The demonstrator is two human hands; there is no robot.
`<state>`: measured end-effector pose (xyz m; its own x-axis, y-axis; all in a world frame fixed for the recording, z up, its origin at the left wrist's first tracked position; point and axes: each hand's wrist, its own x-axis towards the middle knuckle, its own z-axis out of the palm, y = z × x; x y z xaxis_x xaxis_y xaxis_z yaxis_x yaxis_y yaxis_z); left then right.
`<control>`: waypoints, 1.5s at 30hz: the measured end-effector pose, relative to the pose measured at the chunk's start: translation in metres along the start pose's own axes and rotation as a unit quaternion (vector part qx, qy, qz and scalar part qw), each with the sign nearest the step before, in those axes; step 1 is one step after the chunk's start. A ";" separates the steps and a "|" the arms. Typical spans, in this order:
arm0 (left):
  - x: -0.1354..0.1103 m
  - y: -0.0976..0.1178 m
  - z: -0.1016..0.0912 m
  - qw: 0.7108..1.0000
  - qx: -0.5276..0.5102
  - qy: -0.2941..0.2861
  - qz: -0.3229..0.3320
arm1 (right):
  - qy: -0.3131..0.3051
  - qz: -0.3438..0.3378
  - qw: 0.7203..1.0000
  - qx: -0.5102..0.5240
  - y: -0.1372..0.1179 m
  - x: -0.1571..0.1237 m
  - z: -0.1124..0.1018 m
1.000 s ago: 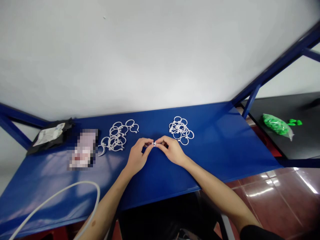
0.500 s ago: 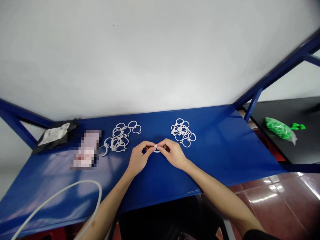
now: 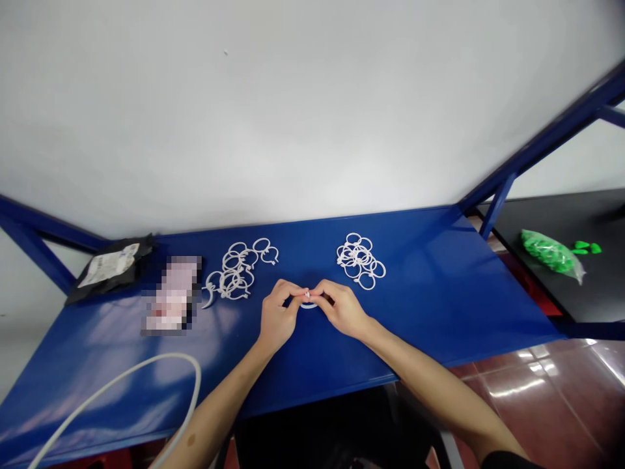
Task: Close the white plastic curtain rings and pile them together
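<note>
The smooth, glossy blue bench (image 3: pixel 439 286) carries the left heap of rings (image 3: pixel 228 282), white and gapped, apparently not yet closed, and the tighter right heap of rings (image 3: pixel 357 255), mostly looking joined and so probably done. Between the heaps, the left hand (image 3: pixel 279 316) and right hand (image 3: pixel 344 309) pinch a single ring (image 3: pixel 308 306), slim and plastic-looking; whether its ends meet is hidden

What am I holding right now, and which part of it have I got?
A white ring, pinched by the left grip and the right grip at its knobbed ends.
</note>
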<state>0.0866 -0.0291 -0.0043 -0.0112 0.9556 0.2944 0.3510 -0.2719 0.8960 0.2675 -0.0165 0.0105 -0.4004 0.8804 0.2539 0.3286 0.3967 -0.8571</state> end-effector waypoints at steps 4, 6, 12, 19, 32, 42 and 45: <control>0.002 -0.001 0.001 1.000 0.000 -0.007 0.018 | -0.018 -0.007 1.000 0.002 0.003 0.001 -0.004; 0.002 0.000 0.002 1.000 -0.011 -0.009 0.027 | -0.026 -0.018 0.999 0.011 0.003 0.002 -0.006; 0.003 -0.002 -0.003 0.996 -0.054 -0.064 0.011 | -0.075 -0.025 0.996 0.028 0.001 0.001 -0.012; 0.018 -0.006 -0.016 0.988 -0.020 -0.152 -0.012 | -0.085 -0.030 0.996 0.011 0.001 0.003 -0.010; 0.028 -0.034 -0.020 0.899 0.434 -0.003 0.060 | 0.206 0.014 0.917 -0.341 0.031 0.023 -0.062; 0.022 -0.015 -0.013 0.930 0.350 -0.034 0.101 | 0.160 -0.055 0.943 -0.287 0.017 0.015 -0.031; 0.017 -0.007 -0.009 0.965 0.232 -0.071 0.099 | 0.059 -0.085 0.972 -0.212 0.010 0.009 -0.014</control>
<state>0.0752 -0.0119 -0.0020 0.2154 0.9053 0.3662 0.7156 -0.4015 0.5716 0.2795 -0.0007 0.0106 -0.3877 0.8060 0.4472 0.5987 0.5891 -0.5427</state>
